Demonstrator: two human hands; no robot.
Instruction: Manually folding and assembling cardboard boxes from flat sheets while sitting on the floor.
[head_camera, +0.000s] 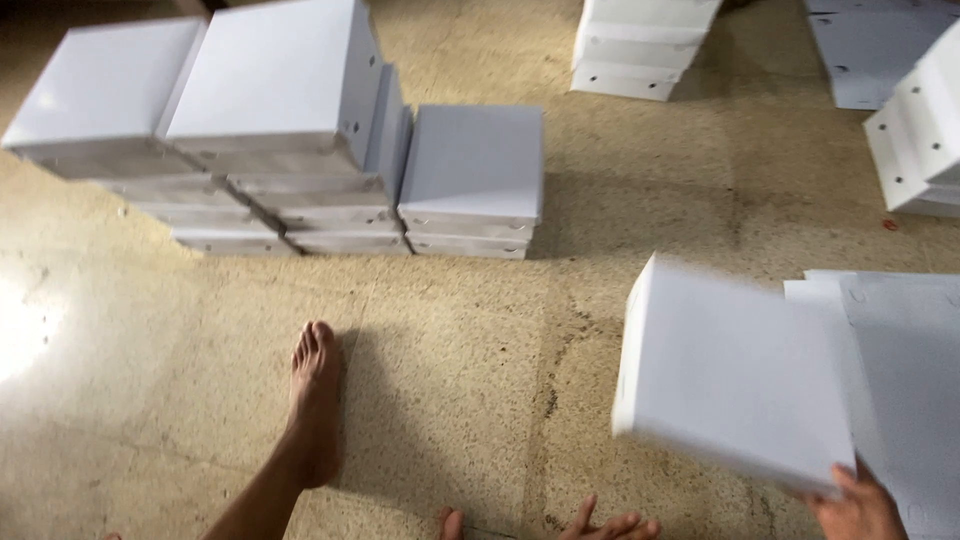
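My right hand shows at the bottom right edge and grips the near corner of a flat white box. The box is tilted above the floor and blurred by motion. Only the spread fingers of my left hand show at the bottom edge, low over the floor and holding nothing. My bare foot stretches out on the speckled stone floor, left of the box.
Stacks of closed white boxes stand at the far left, with a lower stack beside them. Another stack is at the top centre. Flat white cardboard sheets lie at the right, and more boxes lean at the right edge.
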